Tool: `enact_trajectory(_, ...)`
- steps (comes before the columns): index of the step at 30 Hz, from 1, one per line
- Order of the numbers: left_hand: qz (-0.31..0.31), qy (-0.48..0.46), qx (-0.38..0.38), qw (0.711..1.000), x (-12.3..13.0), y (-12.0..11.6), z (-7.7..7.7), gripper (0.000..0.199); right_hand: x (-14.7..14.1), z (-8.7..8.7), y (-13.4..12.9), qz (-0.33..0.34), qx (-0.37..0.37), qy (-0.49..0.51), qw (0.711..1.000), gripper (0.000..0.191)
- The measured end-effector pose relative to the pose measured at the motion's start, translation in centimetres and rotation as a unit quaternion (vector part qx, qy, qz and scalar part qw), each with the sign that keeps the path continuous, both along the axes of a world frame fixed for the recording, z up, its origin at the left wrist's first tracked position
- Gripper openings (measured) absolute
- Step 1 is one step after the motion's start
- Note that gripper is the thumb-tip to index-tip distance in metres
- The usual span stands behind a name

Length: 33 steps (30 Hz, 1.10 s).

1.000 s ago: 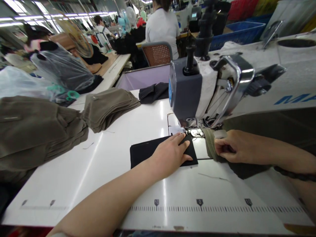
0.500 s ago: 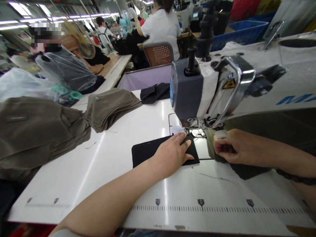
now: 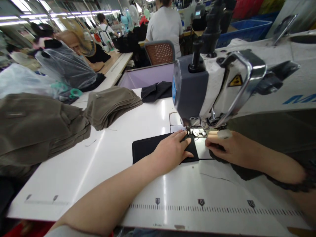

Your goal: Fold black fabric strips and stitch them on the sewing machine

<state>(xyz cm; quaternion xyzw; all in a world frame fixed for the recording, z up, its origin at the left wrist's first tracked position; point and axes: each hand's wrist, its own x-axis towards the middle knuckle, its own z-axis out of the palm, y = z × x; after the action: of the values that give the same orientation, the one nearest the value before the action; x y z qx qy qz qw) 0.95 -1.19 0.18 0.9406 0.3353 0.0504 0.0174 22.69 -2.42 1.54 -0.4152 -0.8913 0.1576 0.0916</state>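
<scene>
My left hand (image 3: pixel 171 149) lies flat on a folded black fabric piece (image 3: pixel 145 146), its fingers spread and their tips close to the presser foot (image 3: pixel 189 130) of the sewing machine (image 3: pixel 191 87). The black piece rests on the white table, its upper right edge at the presser foot. To the right of the needle plate (image 3: pixel 199 132), my right hand (image 3: pixel 228 146) is closed, with a whitish band around one finger. Whatever its fingertips pinch is hidden. Dark olive fabric (image 3: pixel 244 171) lies under and behind that hand.
Stacked brown-grey fabric pieces (image 3: pixel 108 103) and a larger stack (image 3: pixel 37 128) occupy the table's left side. More black fabric (image 3: pixel 158 90) sits behind. A printed ruler (image 3: pixel 180 208) runs along the front edge. Ahead are a chair (image 3: pixel 160 52), a seated person (image 3: pixel 165 26) and a blue crate (image 3: pixel 247 31).
My right hand has shifted left toward the needle plate, and the olive fabric strip at its fingertips no longer shows there. My left hand has stayed on the black piece.
</scene>
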Motion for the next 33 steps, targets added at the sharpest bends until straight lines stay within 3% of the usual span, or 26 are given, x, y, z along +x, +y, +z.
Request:
enact_trajectory(6,-0.009,-0.018,0.005,1.0,-0.2,0.2,-0.4,0.045,-0.5,-0.6,-0.5,0.049,0.079,0.002,0.996,0.033)
enact_trajectory(12,-0.072,-0.059,-0.039,0.995,-0.5,-0.7,0.2,0.023,-0.9,-0.5,-0.8,0.087,0.084,-0.06,0.991,0.033)
enact_trajectory(16,-0.102,-0.071,-0.054,0.991,-0.7,-1.1,0.5,0.023,-0.9,-0.7,-0.9,0.082,0.104,-0.059,0.989,0.034)
enact_trajectory(23,-0.106,-0.078,-0.005,0.991,-0.6,-1.1,0.3,0.025,-0.8,-0.7,-0.8,0.078,0.127,-0.059,0.987,0.035)
enact_trajectory(29,-0.115,-0.043,-0.073,0.99,-0.6,-1.1,1.1,0.022,-0.9,-0.4,-0.8,0.091,0.109,-0.068,0.988,0.032)
enact_trajectory(33,-0.104,-0.053,-0.053,0.992,-0.7,-0.9,0.9,0.022,-1.0,-0.6,-0.9,0.079,0.128,-0.068,0.986,0.032)
